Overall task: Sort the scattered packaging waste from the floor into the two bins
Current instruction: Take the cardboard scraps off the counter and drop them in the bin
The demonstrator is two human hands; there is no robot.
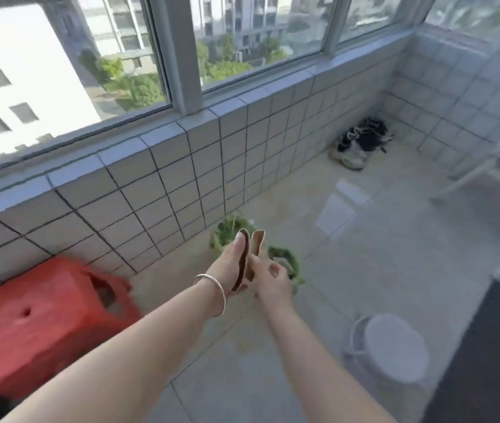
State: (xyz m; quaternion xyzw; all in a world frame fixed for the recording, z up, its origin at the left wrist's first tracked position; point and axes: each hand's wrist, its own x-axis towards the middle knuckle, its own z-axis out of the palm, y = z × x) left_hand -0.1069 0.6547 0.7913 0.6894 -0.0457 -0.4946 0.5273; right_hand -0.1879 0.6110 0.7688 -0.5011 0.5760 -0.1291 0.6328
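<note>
Both my arms reach out over the tiled balcony floor. My left hand (pixel 231 264), with a silver bracelet on its wrist, holds a dark brown flat cardboard piece (pixel 242 264) upright, its fingers lying straight along the piece. Right beside it, my right hand (pixel 271 280) pinches the lower end of a tan cardboard piece (pixel 257 247). The two pieces stand side by side in the air, almost touching. A white round bin with its lid shut (pixel 395 346) stands on the floor at the lower right. No second bin is clearly visible.
A red plastic stool (pixel 44 315) stands at the lower left against the tiled wall (pixel 181 178). Two green potted plants (pixel 227 230) (pixel 288 261) sit on the floor below my hands. Shoes (pixel 361 141) lie in the far corner. A dark mat (pixel 486 361) covers the lower right.
</note>
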